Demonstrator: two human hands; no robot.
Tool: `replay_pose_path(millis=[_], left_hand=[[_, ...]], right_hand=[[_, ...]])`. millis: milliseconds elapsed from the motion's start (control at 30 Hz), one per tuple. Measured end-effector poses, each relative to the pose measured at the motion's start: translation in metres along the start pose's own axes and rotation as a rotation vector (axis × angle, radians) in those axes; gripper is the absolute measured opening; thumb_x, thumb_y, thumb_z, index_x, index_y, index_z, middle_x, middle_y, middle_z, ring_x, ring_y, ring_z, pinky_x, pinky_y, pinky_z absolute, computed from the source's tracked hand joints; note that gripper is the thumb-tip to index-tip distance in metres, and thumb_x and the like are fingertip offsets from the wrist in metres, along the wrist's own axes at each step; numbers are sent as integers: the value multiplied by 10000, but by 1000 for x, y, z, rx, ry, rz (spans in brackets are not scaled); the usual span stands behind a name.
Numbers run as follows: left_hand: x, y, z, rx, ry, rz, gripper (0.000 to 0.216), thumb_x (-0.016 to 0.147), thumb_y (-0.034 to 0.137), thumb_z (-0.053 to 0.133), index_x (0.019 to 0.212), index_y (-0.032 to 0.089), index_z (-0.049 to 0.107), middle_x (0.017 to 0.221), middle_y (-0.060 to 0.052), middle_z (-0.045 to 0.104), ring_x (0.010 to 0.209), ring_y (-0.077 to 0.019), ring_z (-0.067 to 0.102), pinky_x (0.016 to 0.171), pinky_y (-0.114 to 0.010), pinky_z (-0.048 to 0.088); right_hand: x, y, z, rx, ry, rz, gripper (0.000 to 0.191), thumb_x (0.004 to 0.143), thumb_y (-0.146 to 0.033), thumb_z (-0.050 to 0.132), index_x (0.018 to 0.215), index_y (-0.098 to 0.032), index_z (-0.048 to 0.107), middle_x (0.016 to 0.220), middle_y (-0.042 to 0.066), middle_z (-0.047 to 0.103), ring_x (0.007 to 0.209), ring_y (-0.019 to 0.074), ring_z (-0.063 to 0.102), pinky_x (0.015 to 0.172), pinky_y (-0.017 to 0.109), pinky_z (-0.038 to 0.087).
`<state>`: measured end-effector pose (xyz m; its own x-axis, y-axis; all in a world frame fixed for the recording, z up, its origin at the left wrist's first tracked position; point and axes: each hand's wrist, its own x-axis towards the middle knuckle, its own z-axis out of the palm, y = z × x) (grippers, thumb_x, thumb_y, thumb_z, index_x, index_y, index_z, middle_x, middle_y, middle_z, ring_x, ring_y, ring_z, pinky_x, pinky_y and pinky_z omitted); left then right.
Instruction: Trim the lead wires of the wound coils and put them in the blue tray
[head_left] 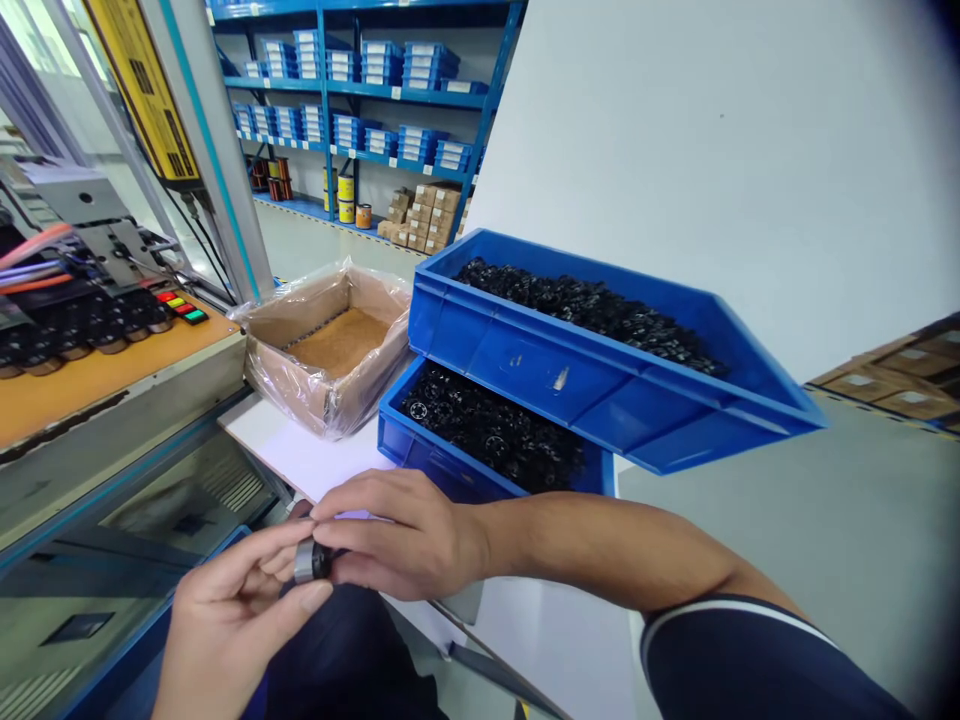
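Observation:
In front of my lap, my left hand [236, 605] grips a short silvery metal ring [304, 561] between thumb and fingers. A black plastic piece [322, 560] sits against the right end of that ring. My right hand [409, 535] reaches in from the right, its fingers closed around the black piece and touching my left fingertips. The inside of the ring is hidden. Beyond my right hand, a lower blue bin [450, 470] holds many loose black plastic parts [495, 430].
An upper blue bin [540, 360] of black parts rests tilted over the lower one. To its left stands a plastic-lined cardboard box [292, 385]. A machine bench [150, 370] with an orange top carries several dark cylindrical parts [97, 330]. Blue shelving [360, 92] stands behind.

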<state>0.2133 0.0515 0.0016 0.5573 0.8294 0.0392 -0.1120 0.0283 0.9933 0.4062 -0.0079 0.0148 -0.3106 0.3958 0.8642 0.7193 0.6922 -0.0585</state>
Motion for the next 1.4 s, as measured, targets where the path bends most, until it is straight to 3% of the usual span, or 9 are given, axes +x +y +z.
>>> replay_pose_path(millis=[133, 433, 633, 733, 833, 933, 1133, 1300, 1400], left_hand=[[7, -4, -11, 54, -119, 63, 371, 666, 132, 852, 981, 322, 801, 817, 16, 825, 705, -150, 782, 680, -134, 589], [5, -7, -13, 52, -90, 44, 392, 648, 162, 867, 981, 359, 802, 830, 17, 827, 704, -155, 781, 668, -136, 588], [9, -6, -14, 62, -165, 11, 381, 629, 155, 879, 963, 327, 812, 807, -14, 824, 686, -181, 783, 646, -147, 595], [7, -11, -4, -14, -121, 35, 345, 641, 178, 877, 944, 328, 810, 804, -3, 826, 681, -174, 781, 659, -164, 603], [2, -16, 5, 23, 0, 147, 364, 652, 170, 870, 966, 334, 787, 805, 38, 825, 683, -146, 779, 653, -133, 591], [2, -13, 3, 240, 64, 337, 408, 656, 161, 868, 1011, 333, 765, 961, 46, 824, 823, -148, 784, 705, -115, 588], [7, 1, -12, 580, -108, 768, 255, 764, 130, 779, 984, 256, 759, 994, -1, 805, 824, -145, 770, 761, -176, 606], [7, -4, -14, 652, -1, 854, 220, 785, 109, 750, 969, 230, 758, 938, 1, 815, 792, -121, 770, 837, -155, 574], [7, -3, -17, 646, 45, 792, 148, 802, 173, 749, 932, 244, 754, 911, 14, 823, 783, -134, 780, 825, -161, 584]], right_hand=[[0, 1, 1, 7, -5, -21, 199, 979, -260, 570, 1017, -74, 630, 1005, 128, 711, 948, 145, 689, 856, 250, 607], [0, 3, -1, -7, 7, -57, 169, 948, -224, 622, 993, -65, 660, 1015, 123, 695, 902, 139, 680, 843, 250, 605], [-1, 3, -2, -64, -25, -121, 213, 960, -241, 600, 1049, -58, 663, 877, 78, 663, 785, 144, 640, 718, 261, 596], [0, 3, 0, -120, 8, -169, 240, 948, -258, 620, 1023, -34, 659, 808, 61, 658, 700, 137, 618, 622, 250, 572], [2, 1, 1, -168, 22, -191, 228, 971, -208, 550, 1010, -12, 657, 806, 83, 675, 729, 155, 646, 647, 264, 591], [3, -2, -1, -75, 32, -108, 168, 953, -116, 525, 975, -17, 659, 885, 125, 703, 864, 162, 681, 780, 253, 613], [2, -10, -3, 100, 37, 25, 146, 947, -137, 566, 945, -24, 658, 862, 134, 714, 824, 153, 680, 780, 240, 618], [5, -4, -4, 77, -71, -2, 173, 957, -178, 573, 985, -27, 652, 904, 137, 719, 862, 152, 679, 824, 230, 603], [21, 33, -49, -127, -210, -45, 241, 940, -283, 628, 1049, -71, 665, 995, 133, 733, 983, 192, 672, 921, 299, 579]])
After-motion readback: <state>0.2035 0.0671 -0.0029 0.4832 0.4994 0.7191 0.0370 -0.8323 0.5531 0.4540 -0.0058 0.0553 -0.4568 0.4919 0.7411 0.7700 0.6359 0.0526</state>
